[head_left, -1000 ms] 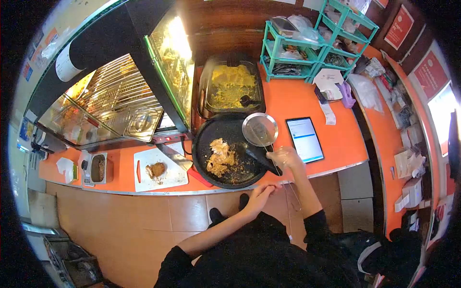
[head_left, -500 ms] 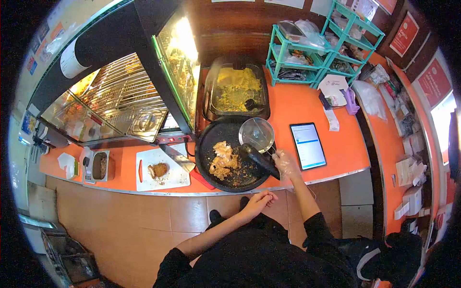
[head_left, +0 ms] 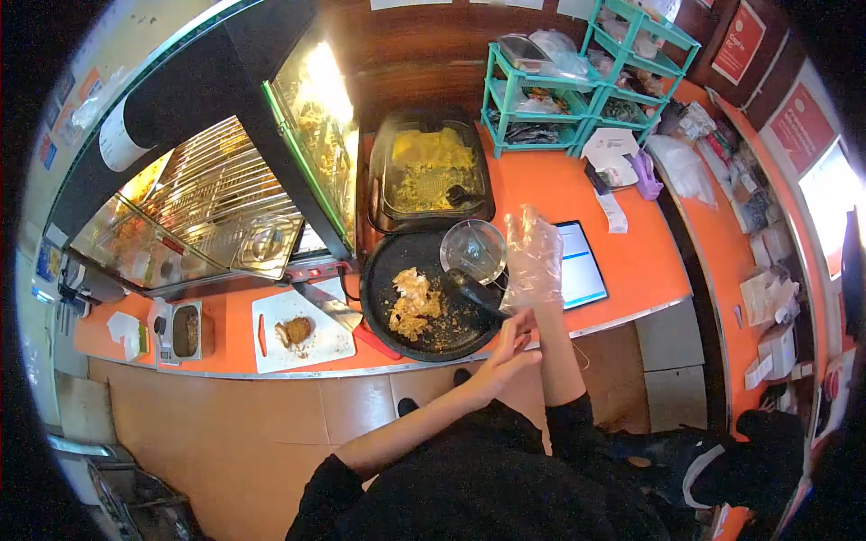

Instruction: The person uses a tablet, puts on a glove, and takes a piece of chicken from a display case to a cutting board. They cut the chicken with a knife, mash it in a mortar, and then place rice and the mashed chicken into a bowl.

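My right hand (head_left: 532, 261) wears a clear plastic glove and is raised with its fingers stretched out, holding nothing. It covers the left part of a tablet (head_left: 585, 266). My bare left hand (head_left: 499, 365) is at my right wrist, fingertips right at the glove's cuff, thumb apart from the fingers. Just left of the glove, a round mesh strainer (head_left: 474, 252) lies over the rim of a large black pan (head_left: 383, 261). A dark-handled utensil (head_left: 471, 288) rests in the pan beside shredded, browned meat (head_left: 415, 307).
A knife (head_left: 329, 305) lies across a white cutting board (head_left: 271, 311) bearing a breaded piece (head_left: 293, 332). Behind the pan stands a tray of yellow food (head_left: 433, 171). A lit glass display case (head_left: 207, 189) is at left, green shelf baskets (head_left: 541, 113) at the back.
My right hand has left the dark handle and risen beside the strainer, fingers now stretched out. My left hand has come up to the right wrist. The view has shifted slightly.
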`<state>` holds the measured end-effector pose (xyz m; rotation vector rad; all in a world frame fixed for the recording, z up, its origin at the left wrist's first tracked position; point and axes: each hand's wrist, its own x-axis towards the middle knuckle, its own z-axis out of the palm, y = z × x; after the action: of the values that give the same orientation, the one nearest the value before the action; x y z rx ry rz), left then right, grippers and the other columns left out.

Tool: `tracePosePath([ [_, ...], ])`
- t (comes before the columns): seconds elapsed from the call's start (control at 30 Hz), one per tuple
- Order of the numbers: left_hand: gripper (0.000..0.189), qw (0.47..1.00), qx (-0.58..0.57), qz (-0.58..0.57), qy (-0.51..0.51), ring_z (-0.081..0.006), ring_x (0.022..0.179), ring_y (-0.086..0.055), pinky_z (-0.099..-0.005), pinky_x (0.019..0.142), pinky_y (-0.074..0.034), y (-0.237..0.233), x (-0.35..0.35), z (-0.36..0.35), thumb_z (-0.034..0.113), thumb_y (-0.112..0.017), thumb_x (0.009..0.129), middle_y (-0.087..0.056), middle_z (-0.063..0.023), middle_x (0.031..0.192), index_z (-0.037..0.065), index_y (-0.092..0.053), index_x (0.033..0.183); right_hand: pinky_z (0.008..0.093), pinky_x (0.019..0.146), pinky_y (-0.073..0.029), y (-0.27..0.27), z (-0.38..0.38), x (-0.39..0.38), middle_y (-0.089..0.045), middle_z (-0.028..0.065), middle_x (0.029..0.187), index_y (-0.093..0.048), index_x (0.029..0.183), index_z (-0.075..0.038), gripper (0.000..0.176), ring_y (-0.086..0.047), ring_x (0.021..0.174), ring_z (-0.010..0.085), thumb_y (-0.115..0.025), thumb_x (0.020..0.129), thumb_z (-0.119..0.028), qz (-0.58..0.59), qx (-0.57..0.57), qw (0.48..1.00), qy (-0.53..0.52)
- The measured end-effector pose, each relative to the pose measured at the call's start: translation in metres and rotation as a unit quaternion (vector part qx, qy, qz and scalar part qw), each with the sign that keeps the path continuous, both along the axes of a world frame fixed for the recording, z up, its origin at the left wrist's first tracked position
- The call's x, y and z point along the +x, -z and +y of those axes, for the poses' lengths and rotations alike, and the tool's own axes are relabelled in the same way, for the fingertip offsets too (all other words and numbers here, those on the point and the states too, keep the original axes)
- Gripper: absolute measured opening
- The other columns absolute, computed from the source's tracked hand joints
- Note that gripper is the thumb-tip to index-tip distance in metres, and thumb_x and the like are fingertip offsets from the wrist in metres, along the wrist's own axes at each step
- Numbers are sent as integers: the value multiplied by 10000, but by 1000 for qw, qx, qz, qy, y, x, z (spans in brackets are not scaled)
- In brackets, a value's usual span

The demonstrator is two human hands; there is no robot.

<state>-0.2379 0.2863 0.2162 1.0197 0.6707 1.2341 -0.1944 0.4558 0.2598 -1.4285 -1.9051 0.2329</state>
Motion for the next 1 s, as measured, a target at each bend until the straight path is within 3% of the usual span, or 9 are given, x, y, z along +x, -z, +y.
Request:
tracePosePath([
  [0.2,757,952,-47,-275,-125,-251,1381,-329,-376,1157,-226,-31,-2,13,123,-573,802,-363,-134,1471,18,-237,1473,483,719,-500,-36,-17,-22,-668,228,837,-623,1002,-5,259,-654,793,397,-563,938,-249,31,56,997,33],
  [0.47,680,957,-84,-262,-88,-260,1275,-460,-400,1077,-363,-12,-30,25,187,-554,836,-446,-119,1414,27,-305,1448,443,804,-514,-12,-47,-29,-658,220,1046,-626,1102,5,259,-643,932,387,-609,899,-155,208,31,977,-32],
  [0.53,608,928,-182,-312,-85,-251,1248,-487,-386,1065,-376,13,-39,47,265,-529,875,-485,-115,1379,35,-372,1415,406,802,-512,2,-51,-34,-650,214,1064,-568,1256,-6,391,-637,918,370,-608,892,-143,310,90,942,-90],
  [0.6,557,941,-124,-312,-39,-251,1210,-517,-382,1051,-393,11,-37,60,333,-506,904,-528,-111,1331,44,-438,1375,430,887,-461,20,-65,-36,-605,197,1161,-502,1351,-25,502,-580,1038,374,-602,871,-136,322,72,940,-88],
  [0.73,526,930,-167,-310,-107,-259,1158,-550,-391,1029,-411,-3,-36,72,401,-470,935,-561,-111,1279,48,-487,1325,473,975,-377,42,-58,-13,-512,207,1275,-461,1399,-44,575,-482,1173,392,-594,849,-140,306,-38,944,-121],
  [0.83,534,922,-176,-344,-37,-256,1156,-551,-391,1029,-409,1,-32,85,414,-471,937,-563,-112,1269,47,-485,1325,477,1013,-353,57,-74,7,-413,270,1354,-319,1466,-7,653,-412,1245,436,-564,884,-172,105,17,990,-95],
  [0.93,405,955,-133,-164,-207,-213,987,-594,-367,867,-488,14,-15,98,348,-473,943,-602,-76,1102,66,-526,1228,452,1038,-350,70,-94,26,-399,273,1371,-290,1461,32,617,-380,1281,443,-531,937,-189,109,-75,981,-141],
  [0.97,351,913,-166,-347,-137,-192,957,-587,-349,833,-489,49,-33,119,328,-498,936,-597,-58,1064,78,-537,1178,417,1030,-380,67,-110,28,-357,240,1433,-333,1455,6,565,-396,1315,370,-518,971,-219,155,-137,966,-154],
  [1.0,300,891,-202,-371,-164,-186,927,-584,-348,825,-488,-5,-30,121,282,-547,914,-594,-48,1013,76,-541,1131,417,1030,-380,50,-114,39,-357,240,1433,-333,1455,6,565,-396,1315,370,-518,971,-219,154,-139,967,-150],
])
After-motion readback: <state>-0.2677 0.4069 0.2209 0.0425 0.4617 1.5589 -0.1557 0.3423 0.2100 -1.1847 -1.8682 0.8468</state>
